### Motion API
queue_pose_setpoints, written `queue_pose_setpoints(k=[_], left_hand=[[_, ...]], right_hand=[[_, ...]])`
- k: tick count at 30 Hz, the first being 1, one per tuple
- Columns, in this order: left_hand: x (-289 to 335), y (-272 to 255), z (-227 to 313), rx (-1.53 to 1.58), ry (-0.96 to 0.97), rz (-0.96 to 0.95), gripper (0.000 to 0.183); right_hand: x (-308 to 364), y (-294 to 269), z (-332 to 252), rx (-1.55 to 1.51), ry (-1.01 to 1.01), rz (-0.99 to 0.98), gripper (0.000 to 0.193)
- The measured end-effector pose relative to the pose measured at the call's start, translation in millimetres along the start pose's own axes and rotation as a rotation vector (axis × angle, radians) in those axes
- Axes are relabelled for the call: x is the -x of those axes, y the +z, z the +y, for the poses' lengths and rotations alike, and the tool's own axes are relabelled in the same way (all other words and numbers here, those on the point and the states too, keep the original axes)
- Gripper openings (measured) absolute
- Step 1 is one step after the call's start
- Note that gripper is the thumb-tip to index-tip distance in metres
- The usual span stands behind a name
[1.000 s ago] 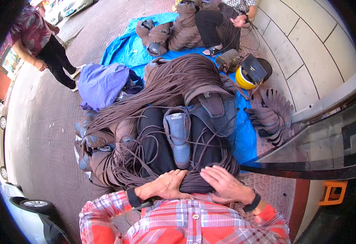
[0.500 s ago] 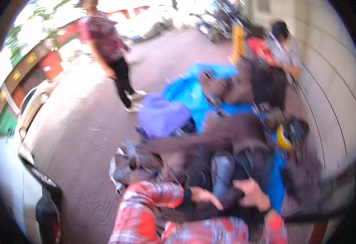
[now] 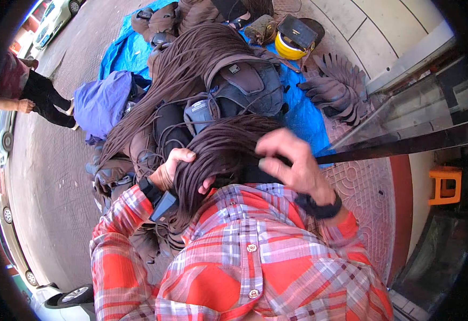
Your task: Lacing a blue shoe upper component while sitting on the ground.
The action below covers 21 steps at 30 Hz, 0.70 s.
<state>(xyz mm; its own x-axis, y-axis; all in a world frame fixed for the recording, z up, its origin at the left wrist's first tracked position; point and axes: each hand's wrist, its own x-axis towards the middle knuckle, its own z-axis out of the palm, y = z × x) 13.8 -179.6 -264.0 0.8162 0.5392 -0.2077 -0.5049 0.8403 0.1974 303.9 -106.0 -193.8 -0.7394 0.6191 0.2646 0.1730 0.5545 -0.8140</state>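
A thick bundle of long brown cords, like shoelaces [image 3: 228,136], bends across in front of my chest. My left hand [image 3: 172,168] is wrapped round its left end, with the thumb on top and a fingertip showing below the cords. At the bundle's right end is my right hand [image 3: 295,166], slightly blurred, with thumb and fingers apart. Just beyond lies a larger heap of brown cords [image 3: 175,69], draped over a dark backpack-like bag [image 3: 252,88]. A grey-blue object with a pale label [image 3: 199,113] sits between the two bundles.
A blue tarp [image 3: 303,104] lies under the heap, with purple cloth [image 3: 103,101] at its left. Brown shoes [image 3: 161,24], a yellow container [image 3: 287,48] and fanned dark brown flat pieces [image 3: 338,88] lie around. A person [image 3: 41,93] stands left; an orange stool [image 3: 445,184] stands right.
My view has tilted down and nearer to my chest. The cord bundle is now raised in my left hand, and my right hand has moved up along its right side.
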Motion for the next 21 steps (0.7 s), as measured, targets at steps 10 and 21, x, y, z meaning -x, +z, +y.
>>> queue_pose_setpoints(k=[10, 21], left_hand=[[-2, 32, 19, -0.205, 0.05, -0.033, 0.061], [-15, 100, 8, -1.307, 0.307, 0.159, 0.077]], right_hand=[[-7, 75, 35, -1.282, 0.362, 0.01, 0.064], [-55, 25, -2, -1.774, 0.141, 0.297, 0.047]])
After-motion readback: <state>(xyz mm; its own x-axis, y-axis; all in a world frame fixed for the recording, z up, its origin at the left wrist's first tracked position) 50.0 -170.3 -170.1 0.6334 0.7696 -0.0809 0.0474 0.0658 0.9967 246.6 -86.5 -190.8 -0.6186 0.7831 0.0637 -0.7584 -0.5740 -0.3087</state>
